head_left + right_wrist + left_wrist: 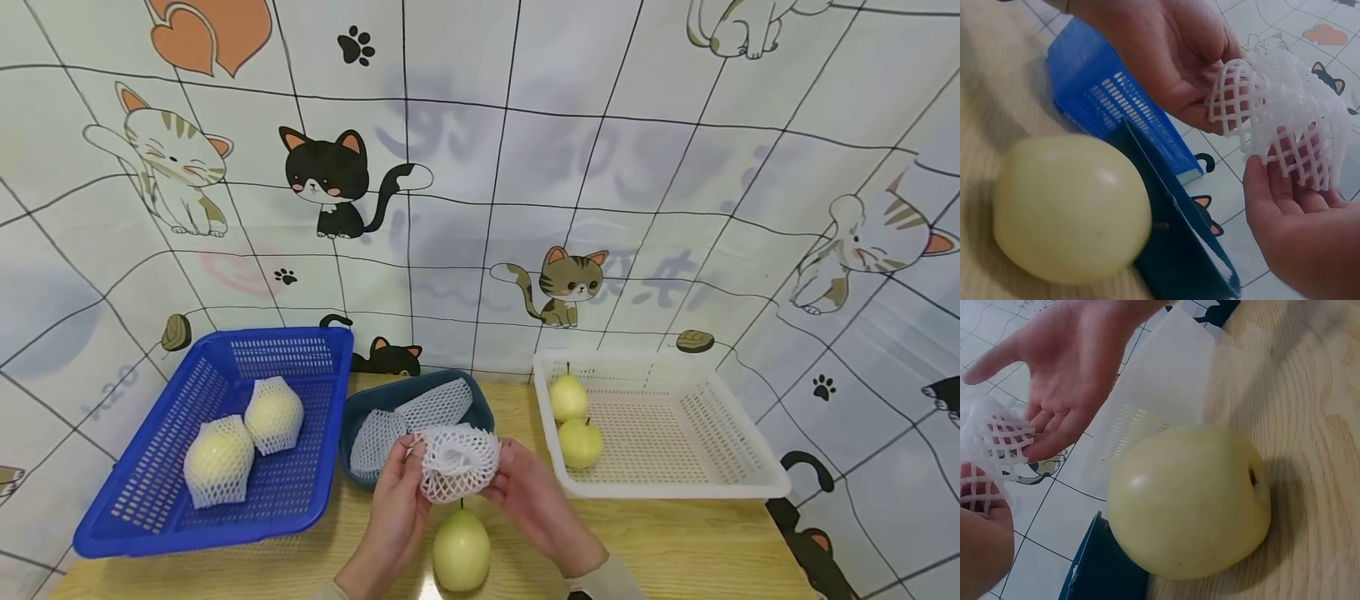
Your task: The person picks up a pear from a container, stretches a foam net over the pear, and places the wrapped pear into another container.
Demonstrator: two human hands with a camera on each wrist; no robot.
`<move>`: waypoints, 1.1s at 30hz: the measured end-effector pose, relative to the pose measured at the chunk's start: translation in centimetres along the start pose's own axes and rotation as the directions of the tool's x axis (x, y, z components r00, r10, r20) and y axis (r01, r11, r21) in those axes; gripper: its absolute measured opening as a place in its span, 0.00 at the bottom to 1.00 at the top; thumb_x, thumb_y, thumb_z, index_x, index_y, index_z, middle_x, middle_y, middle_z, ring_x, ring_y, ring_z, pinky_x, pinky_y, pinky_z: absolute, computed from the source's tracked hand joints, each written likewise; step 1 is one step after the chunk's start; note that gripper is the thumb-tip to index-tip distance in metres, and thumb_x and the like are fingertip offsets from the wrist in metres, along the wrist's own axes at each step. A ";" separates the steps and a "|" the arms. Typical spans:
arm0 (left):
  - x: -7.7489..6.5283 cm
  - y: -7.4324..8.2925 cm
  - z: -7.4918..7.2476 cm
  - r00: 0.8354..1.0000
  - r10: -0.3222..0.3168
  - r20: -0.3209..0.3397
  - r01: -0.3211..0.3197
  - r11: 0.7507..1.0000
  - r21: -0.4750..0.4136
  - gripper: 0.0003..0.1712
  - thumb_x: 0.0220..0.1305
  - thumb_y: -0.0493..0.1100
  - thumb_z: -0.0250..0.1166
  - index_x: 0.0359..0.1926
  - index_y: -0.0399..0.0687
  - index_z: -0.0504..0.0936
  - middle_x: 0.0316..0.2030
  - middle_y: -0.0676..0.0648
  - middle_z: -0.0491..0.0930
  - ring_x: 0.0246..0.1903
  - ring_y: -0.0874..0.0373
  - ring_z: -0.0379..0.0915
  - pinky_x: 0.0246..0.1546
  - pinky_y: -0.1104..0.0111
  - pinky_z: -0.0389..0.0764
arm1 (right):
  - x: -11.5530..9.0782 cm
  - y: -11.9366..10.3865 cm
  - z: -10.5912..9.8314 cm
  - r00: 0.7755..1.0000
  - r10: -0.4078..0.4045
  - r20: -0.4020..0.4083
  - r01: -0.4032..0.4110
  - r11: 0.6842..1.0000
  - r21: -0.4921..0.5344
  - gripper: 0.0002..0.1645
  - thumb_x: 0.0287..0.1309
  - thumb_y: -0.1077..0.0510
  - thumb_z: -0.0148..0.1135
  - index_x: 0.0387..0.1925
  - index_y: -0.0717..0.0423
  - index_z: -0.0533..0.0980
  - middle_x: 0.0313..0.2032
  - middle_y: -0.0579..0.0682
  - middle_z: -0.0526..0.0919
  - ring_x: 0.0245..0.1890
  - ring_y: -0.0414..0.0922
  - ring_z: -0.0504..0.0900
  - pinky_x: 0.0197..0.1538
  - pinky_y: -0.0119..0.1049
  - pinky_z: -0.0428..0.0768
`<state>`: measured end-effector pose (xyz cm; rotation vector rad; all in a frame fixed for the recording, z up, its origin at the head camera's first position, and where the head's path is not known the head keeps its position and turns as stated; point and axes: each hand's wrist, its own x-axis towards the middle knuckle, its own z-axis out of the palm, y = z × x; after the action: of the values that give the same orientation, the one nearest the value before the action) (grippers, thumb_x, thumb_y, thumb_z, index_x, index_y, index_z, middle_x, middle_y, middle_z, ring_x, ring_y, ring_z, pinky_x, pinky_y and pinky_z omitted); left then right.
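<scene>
A white foam fruit net (459,463), its mouth spread into a ring, is held up between both hands. My left hand (401,492) grips its left edge. My right hand (534,500) holds the opposite edge, with its fingers (1282,181) behind the mesh in the right wrist view. Just below the net, a yellow-green pear (461,552) stands on the wooden table with its stem up. It looks large and bare in the left wrist view (1188,503). Behind the hands, a dark teal basket (482,408) contains more foam nets (435,404), partly hidden by the held one.
On the left is a blue basket (300,521) with two net-wrapped pears (219,458). A white basket (675,490) at right contains two bare pears (581,443) along its left side. A cat-print sheet (465,208) rises behind the wooden table (675,550).
</scene>
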<state>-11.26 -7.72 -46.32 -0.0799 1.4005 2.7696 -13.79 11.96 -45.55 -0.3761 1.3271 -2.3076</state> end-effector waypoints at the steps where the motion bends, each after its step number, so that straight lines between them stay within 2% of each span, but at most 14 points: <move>1: 0.0 0.1 0.0 1.000 0.000 0.006 0.000 1.000 0.006 0.09 0.84 0.48 0.48 0.56 0.51 0.68 0.54 0.51 0.74 0.52 0.63 0.75 0.52 0.70 0.80 | 0.1 -0.1 0.1 1.000 0.003 -0.006 -0.003 0.999 -0.037 0.10 0.79 0.58 0.49 0.54 0.58 0.72 0.49 0.48 0.83 0.50 0.41 0.82 0.59 0.38 0.80; 6: -0.5 0.5 -0.2 0.994 0.002 0.114 -0.001 1.000 -0.002 0.15 0.84 0.51 0.45 0.60 0.47 0.66 0.55 0.50 0.74 0.54 0.61 0.74 0.55 0.68 0.78 | 0.2 -0.2 0.3 0.997 0.003 -0.077 -0.015 0.988 -0.151 0.22 0.75 0.63 0.57 0.63 0.71 0.66 0.51 0.51 0.81 0.50 0.42 0.82 0.58 0.38 0.80; 8: -0.6 0.8 -0.3 0.991 0.003 0.137 -0.010 0.999 0.050 0.16 0.81 0.44 0.50 0.64 0.45 0.63 0.57 0.47 0.75 0.54 0.59 0.75 0.55 0.67 0.79 | 0.3 -0.2 0.4 0.993 -0.004 -0.116 -0.016 0.985 -0.173 0.25 0.75 0.62 0.57 0.64 0.72 0.65 0.51 0.52 0.81 0.50 0.42 0.82 0.58 0.38 0.81; 10: -0.6 0.9 -0.4 0.992 0.006 0.130 -0.027 0.987 0.157 0.25 0.75 0.37 0.57 0.68 0.44 0.60 0.58 0.44 0.76 0.53 0.57 0.77 0.53 0.67 0.81 | 0.3 -0.2 0.4 0.990 -0.013 -0.144 -0.015 0.981 -0.191 0.26 0.74 0.61 0.58 0.65 0.74 0.64 0.52 0.52 0.81 0.50 0.42 0.81 0.58 0.38 0.81; 12: -0.5 1.0 -0.3 0.996 0.010 0.092 -0.036 0.959 0.283 0.36 0.67 0.32 0.65 0.71 0.45 0.59 0.57 0.41 0.78 0.50 0.57 0.80 0.49 0.68 0.83 | 0.3 -0.2 0.3 0.988 -0.025 -0.151 -0.009 0.975 -0.220 0.27 0.74 0.61 0.59 0.65 0.75 0.64 0.51 0.53 0.81 0.50 0.42 0.81 0.58 0.38 0.81; 14: -0.2 1.1 -0.1 0.999 0.043 0.034 -0.052 0.918 0.393 0.40 0.61 0.30 0.70 0.71 0.44 0.62 0.51 0.40 0.81 0.43 0.58 0.81 0.42 0.70 0.83 | 0.2 -0.2 0.2 0.991 -0.040 -0.131 0.003 0.963 -0.269 0.27 0.73 0.62 0.59 0.64 0.76 0.65 0.51 0.53 0.82 0.50 0.42 0.82 0.57 0.38 0.81; 16: 0.0 1.0 0.0 0.995 0.095 -0.030 -0.070 0.884 0.462 0.37 0.60 0.29 0.70 0.68 0.42 0.65 0.44 0.41 0.83 0.37 0.60 0.80 0.35 0.72 0.82 | 0.2 -0.2 0.1 0.994 -0.060 -0.091 0.027 0.943 -0.330 0.26 0.72 0.63 0.59 0.63 0.77 0.66 0.50 0.53 0.82 0.50 0.42 0.82 0.56 0.37 0.82; 19: 0.3 0.8 0.2 0.976 0.190 -0.106 -0.104 0.838 0.536 0.32 0.56 0.26 0.69 0.61 0.38 0.70 0.31 0.46 0.82 0.28 0.63 0.73 0.27 0.74 0.75 | 0.1 -0.2 -0.1 0.994 -0.105 -0.025 0.085 0.903 -0.421 0.23 0.71 0.64 0.59 0.60 0.77 0.70 0.49 0.53 0.83 0.48 0.41 0.83 0.52 0.35 0.83; 22: 0.6 0.6 0.0 0.967 0.235 -0.100 -0.135 0.802 0.582 0.32 0.53 0.24 0.69 0.59 0.38 0.71 0.27 0.49 0.78 0.25 0.63 0.70 0.26 0.74 0.72 | 0.0 -0.1 -0.3 0.987 -0.161 0.011 0.144 0.852 -0.504 0.20 0.70 0.64 0.60 0.56 0.76 0.74 0.47 0.55 0.82 0.46 0.41 0.83 0.49 0.34 0.83; 24: 0.7 0.4 -0.3 0.973 0.227 -0.032 -0.165 0.789 0.592 0.35 0.54 0.25 0.70 0.63 0.38 0.70 0.29 0.48 0.78 0.29 0.62 0.72 0.30 0.74 0.74 | 0.1 0.1 -0.5 0.979 -0.204 0.016 0.177 0.804 -0.568 0.17 0.70 0.64 0.61 0.54 0.72 0.76 0.45 0.56 0.82 0.44 0.41 0.82 0.47 0.34 0.83; 27: 0.6 0.2 -1.0 0.978 0.173 0.118 -0.210 0.800 0.562 0.41 0.58 0.28 0.70 0.71 0.41 0.63 0.43 0.45 0.81 0.43 0.59 0.77 0.46 0.74 0.78 | 0.3 0.5 -0.9 0.961 -0.277 0.023 0.218 0.697 -0.683 0.11 0.70 0.62 0.64 0.50 0.62 0.80 0.44 0.54 0.83 0.43 0.40 0.81 0.47 0.35 0.83; 29: 0.4 0.0 -1.6 0.966 0.150 0.210 -0.242 0.812 0.531 0.42 0.61 0.28 0.69 0.73 0.42 0.60 0.51 0.42 0.79 0.53 0.57 0.76 0.56 0.74 0.75 | 0.4 0.7 -1.2 0.941 -0.336 0.048 0.254 0.604 -0.755 0.06 0.69 0.62 0.66 0.46 0.55 0.81 0.42 0.51 0.83 0.42 0.40 0.80 0.46 0.36 0.83; 31: 0.3 -0.1 -2.2 0.948 0.164 0.274 -0.290 0.800 0.525 0.37 0.62 0.27 0.67 0.69 0.39 0.63 0.55 0.41 0.77 0.58 0.57 0.75 0.61 0.74 0.72 | 0.4 0.9 -1.6 0.912 -0.395 0.111 0.309 0.484 -0.819 0.06 0.68 0.62 0.67 0.44 0.49 0.80 0.41 0.48 0.83 0.42 0.39 0.80 0.46 0.37 0.83; 33: 0.4 -0.3 -2.8 0.917 0.217 0.335 -0.377 0.746 0.549 0.28 0.61 0.26 0.67 0.61 0.36 0.69 0.52 0.41 0.78 0.56 0.59 0.76 0.60 0.74 0.74 | 0.4 1.0 -1.9 0.875 -0.443 0.195 0.373 0.359 -0.856 0.11 0.65 0.65 0.69 0.43 0.47 0.80 0.40 0.46 0.83 0.41 0.39 0.80 0.45 0.37 0.83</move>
<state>-11.51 -9.80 -48.23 0.5453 2.2998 2.2502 -14.71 12.77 -47.34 -1.0699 2.6887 -1.7040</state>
